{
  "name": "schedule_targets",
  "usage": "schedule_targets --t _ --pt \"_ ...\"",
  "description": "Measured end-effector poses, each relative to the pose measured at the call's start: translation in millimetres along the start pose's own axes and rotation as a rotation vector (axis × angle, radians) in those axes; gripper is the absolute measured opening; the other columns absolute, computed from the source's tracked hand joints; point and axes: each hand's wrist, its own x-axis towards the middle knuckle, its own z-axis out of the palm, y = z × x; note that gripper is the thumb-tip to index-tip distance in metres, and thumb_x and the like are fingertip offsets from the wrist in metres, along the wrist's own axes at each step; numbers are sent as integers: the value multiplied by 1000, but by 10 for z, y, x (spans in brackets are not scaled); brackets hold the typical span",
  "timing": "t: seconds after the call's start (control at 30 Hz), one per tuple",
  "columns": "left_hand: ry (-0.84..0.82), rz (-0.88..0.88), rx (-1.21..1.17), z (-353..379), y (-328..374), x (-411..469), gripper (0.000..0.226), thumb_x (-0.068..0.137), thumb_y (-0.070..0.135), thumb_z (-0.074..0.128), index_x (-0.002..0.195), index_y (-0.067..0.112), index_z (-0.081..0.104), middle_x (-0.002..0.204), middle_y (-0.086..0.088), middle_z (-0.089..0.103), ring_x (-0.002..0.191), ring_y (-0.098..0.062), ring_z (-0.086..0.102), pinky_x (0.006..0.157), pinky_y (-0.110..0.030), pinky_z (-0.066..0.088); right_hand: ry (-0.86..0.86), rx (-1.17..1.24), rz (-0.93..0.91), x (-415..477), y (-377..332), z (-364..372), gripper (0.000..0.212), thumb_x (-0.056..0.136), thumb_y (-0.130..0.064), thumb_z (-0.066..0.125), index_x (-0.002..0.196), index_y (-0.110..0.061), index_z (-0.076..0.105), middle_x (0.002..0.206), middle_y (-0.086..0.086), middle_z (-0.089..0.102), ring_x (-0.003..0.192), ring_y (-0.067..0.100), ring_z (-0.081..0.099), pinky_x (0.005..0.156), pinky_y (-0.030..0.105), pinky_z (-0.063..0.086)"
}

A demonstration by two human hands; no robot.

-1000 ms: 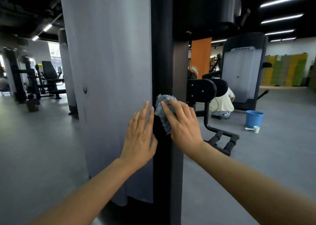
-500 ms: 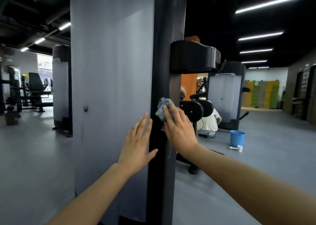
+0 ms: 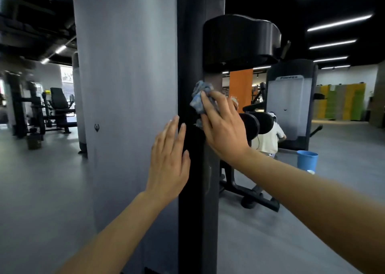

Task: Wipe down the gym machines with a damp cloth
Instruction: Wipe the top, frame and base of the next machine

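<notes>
The right hand (image 3: 224, 129) lies flat with its fingers straight and slightly spread, pressing a crumpled blue cloth (image 3: 199, 98) against the black post (image 3: 198, 201) of the machine. The cloth bunches out above and to the left of the fingertips, just under a black housing (image 3: 239, 40) fixed to the post. The left hand (image 3: 169, 163) is open too, fingers straight and close together, its palm flat where the grey panel (image 3: 125, 76) meets the post, just below and left of the cloth.

Behind the right hand a black roller pad (image 3: 257, 124) sticks out to the right. Beyond it a person in a pale shirt (image 3: 269, 138) crouches on the floor (image 3: 41, 190), near a blue bucket (image 3: 307, 159) and in front of a second machine (image 3: 289, 107). An orange pillar (image 3: 240, 86) stands further back, and coloured lockers (image 3: 341, 101) line the far right wall. More machines (image 3: 58, 109) stand far off to the left.
</notes>
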Motion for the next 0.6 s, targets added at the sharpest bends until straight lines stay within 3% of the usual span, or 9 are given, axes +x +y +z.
schedule_targets --t 0.27,0.43,0.6 --pt "36 -47 34 119 66 26 74 105 27 52 170 12 21 180 -1 9 166 -20 7 133 -47 18 6 132 -181 -236 363 132 49 108 -10 56 155 0 48 149 21 53 128 37 56 103 49 51" --pt "7 -75 73 8 118 69 68 106 27 48 169 18 27 179 2 14 164 -18 13 132 -41 19 67 113 -65 360 502 110 50 104 -10 55 152 0 50 145 21 54 123 40 54 103 50 47" --pt "-19 -93 106 -83 179 115 66 106 25 50 169 22 30 177 0 20 160 -25 23 130 -47 27 99 244 -12 245 430 174 52 100 -2 56 152 0 51 145 17 57 117 36 57 100 46 51"
